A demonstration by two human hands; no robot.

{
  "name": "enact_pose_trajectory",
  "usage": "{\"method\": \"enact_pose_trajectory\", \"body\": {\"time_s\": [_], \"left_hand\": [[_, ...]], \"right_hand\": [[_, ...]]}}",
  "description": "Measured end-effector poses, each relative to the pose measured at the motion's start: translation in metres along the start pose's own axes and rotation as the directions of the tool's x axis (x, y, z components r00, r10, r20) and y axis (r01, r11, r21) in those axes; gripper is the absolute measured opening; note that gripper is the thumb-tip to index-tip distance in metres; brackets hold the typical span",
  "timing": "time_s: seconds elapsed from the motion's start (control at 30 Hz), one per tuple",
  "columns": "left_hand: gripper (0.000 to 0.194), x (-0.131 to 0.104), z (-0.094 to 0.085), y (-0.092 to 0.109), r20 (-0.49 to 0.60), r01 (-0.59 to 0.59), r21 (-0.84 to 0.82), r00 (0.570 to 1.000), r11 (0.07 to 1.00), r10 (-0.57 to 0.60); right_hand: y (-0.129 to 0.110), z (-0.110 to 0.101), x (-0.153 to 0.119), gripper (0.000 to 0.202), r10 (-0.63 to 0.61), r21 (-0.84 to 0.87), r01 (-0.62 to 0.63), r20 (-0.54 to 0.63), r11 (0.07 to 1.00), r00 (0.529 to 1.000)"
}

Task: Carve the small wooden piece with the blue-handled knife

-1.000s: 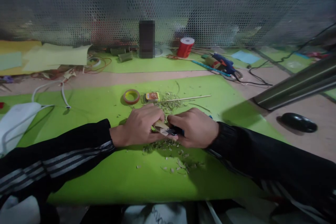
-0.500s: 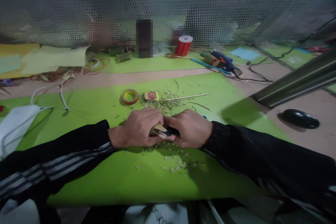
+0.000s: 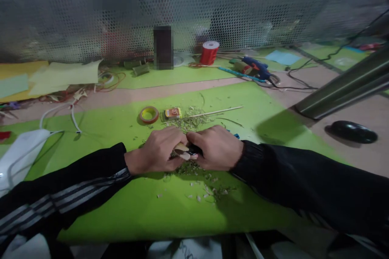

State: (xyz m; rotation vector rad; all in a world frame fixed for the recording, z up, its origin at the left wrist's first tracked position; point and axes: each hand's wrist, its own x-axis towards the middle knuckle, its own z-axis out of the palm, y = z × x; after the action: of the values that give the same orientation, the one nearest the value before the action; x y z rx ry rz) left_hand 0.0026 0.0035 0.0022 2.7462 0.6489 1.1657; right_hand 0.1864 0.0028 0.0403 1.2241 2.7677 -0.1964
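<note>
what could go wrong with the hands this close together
The dark tool in the right hand could slip past the pale piece and catch the left hand, which grips that piece close by. The loose shavings around the hands might get swept across the green mat.

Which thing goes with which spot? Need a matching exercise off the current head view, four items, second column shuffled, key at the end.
Column one:
1. Pale wooden piece
2. Tape roll
3. Red spool
4. Black mouse

Column two:
A. Standing upright in front of the perforated screen
B. Near the foot of the slanted metal post
C. Held in the left hand
D. Lying flat, just left of the small box in the picture

Pairs: 1-C, 2-D, 3-A, 4-B
</note>
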Motion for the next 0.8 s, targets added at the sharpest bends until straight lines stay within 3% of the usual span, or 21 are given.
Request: {"method": "enact_pose_trajectory", "body": {"time_s": [0.23,0.53,0.67,0.8], "left_hand": [[0.029,0.005,-0.001,0.001,0.020,0.103,0.033,0.994,0.994,-0.104],[0.034,0.007,0.000,0.002,0.017,0.140,0.081,0.990,0.987,-0.141],[0.032,0.005,0.000,0.000,0.034,0.103,-0.015,0.994,0.995,-0.103],[0.032,0.005,0.000,-0.003,0.076,0.101,-0.150,0.993,0.984,-0.090]], "right_hand": [[0.002,-0.001,-0.002,0.027,0.102,-0.017,-0.102,-0.020,0.995,0.995],[0.003,-0.002,-0.006,0.026,0.158,-0.042,-0.160,-0.037,0.986,0.987],[0.008,0.001,-0.005,0.024,0.071,-0.005,-0.071,-0.035,0.997,0.997],[0.015,0.009,-0.004,0.020,-0.073,0.071,0.081,-0.110,0.994,0.991]]}}
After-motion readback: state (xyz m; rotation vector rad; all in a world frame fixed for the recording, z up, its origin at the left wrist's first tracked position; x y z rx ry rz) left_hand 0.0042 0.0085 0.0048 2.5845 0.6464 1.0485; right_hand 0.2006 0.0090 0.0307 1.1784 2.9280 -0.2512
